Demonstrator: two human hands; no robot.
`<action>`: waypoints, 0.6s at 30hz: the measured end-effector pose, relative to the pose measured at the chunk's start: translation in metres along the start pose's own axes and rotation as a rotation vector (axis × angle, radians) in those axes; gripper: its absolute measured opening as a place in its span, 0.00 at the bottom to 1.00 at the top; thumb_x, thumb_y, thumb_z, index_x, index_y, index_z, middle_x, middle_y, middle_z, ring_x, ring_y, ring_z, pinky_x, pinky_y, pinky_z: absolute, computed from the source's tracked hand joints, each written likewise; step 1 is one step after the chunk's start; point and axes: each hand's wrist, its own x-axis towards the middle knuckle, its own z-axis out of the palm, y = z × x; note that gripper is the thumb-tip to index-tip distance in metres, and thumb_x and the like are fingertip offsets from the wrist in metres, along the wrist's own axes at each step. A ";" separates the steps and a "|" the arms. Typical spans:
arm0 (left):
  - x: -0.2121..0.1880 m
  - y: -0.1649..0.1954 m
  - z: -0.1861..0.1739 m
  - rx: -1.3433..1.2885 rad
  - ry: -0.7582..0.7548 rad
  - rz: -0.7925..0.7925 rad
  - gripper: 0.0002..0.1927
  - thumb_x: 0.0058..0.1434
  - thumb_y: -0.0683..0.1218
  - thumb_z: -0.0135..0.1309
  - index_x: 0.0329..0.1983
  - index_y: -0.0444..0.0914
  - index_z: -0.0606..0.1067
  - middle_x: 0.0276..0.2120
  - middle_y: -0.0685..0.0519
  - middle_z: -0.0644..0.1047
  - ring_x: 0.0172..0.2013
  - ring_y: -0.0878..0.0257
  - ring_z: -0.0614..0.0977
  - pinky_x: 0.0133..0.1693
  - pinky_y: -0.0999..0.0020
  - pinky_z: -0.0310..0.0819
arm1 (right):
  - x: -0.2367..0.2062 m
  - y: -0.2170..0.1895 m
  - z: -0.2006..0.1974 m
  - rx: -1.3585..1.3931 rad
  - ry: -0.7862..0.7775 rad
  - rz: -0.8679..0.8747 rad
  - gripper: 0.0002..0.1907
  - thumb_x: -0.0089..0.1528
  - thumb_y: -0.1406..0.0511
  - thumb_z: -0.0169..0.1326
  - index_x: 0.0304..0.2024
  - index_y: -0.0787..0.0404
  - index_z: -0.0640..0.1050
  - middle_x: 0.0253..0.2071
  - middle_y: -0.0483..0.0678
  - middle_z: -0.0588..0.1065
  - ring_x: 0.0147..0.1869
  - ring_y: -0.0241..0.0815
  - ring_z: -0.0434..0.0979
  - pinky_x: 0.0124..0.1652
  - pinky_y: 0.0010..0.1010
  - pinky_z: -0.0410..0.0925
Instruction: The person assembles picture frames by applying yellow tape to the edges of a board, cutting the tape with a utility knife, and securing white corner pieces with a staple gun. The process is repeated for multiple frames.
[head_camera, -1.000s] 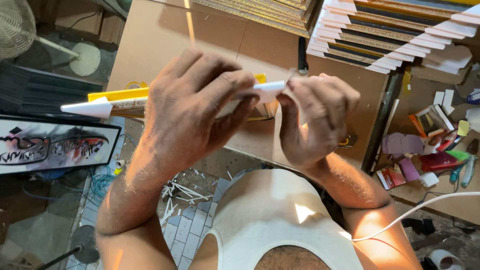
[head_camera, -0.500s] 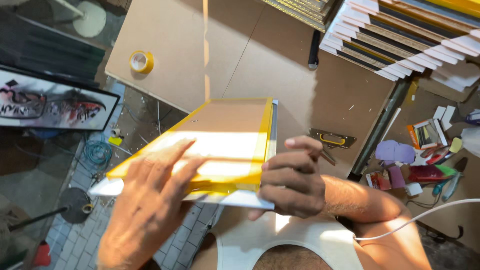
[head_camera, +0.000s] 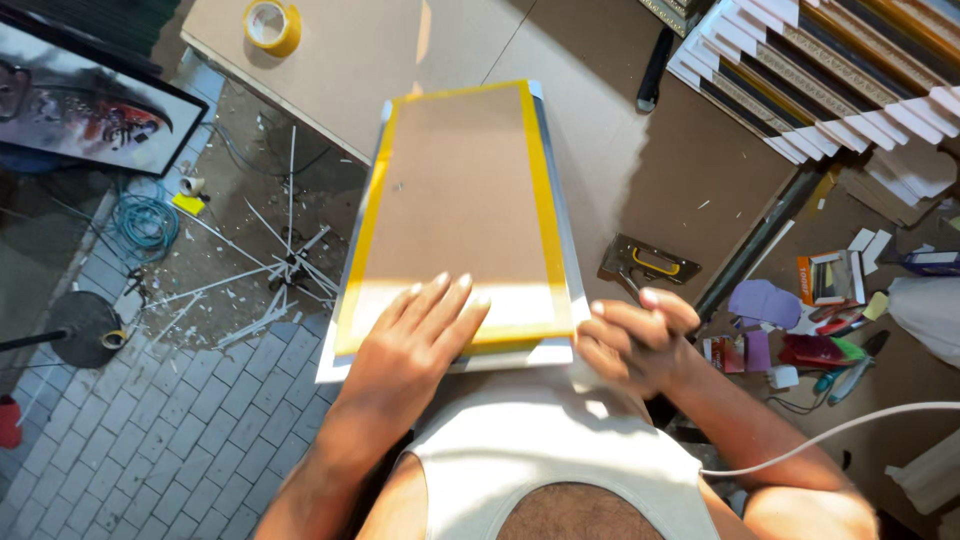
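Two hands (head_camera: 420, 345) (head_camera: 632, 338), flat yellow-taped board (head_camera: 455, 200)

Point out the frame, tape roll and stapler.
frame (head_camera: 455, 190): head view, middle of its brown backing
tape roll (head_camera: 271, 25): head view, yellow rim
stapler (head_camera: 648, 265): head view, yellow handle

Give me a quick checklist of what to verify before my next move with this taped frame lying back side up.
1. Left hand flat on the frame back: ok.
2. Right hand gripping the near right corner: cannot tell, blurred.
3. Yellow tape runs unbroken along the right edge: ok.
4. Frame fully supported by the table: not ok, its near end overhangs.
5. Staple gun close to the right hand: ok.
6. Tape roll close by: not ok, far corner.
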 end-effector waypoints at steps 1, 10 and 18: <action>0.004 -0.008 0.021 0.010 0.003 0.007 0.28 0.61 0.41 0.49 0.67 0.37 0.68 0.66 0.41 0.71 0.66 0.46 0.71 0.66 0.50 0.62 | -0.012 0.001 0.011 -0.003 -0.012 0.047 0.09 0.62 0.66 0.63 0.41 0.53 0.76 0.42 0.39 0.80 0.49 0.39 0.77 0.59 0.45 0.55; 0.048 -0.057 0.249 0.097 0.090 -0.055 0.34 0.63 0.40 0.47 0.75 0.46 0.61 0.73 0.40 0.59 0.73 0.43 0.59 0.69 0.38 0.47 | -0.125 0.011 0.123 0.092 -0.412 0.424 0.04 0.60 0.71 0.57 0.38 0.64 0.79 0.54 0.52 0.77 0.56 0.50 0.79 0.64 0.50 0.65; 0.101 -0.055 0.300 -0.272 -0.077 0.002 0.45 0.43 0.53 0.67 0.68 0.49 0.68 0.72 0.31 0.51 0.72 0.39 0.48 0.66 0.32 0.35 | -0.160 0.006 0.151 -0.020 -0.464 0.586 0.11 0.59 0.69 0.57 0.44 0.57 0.82 0.58 0.54 0.74 0.62 0.52 0.73 0.64 0.56 0.61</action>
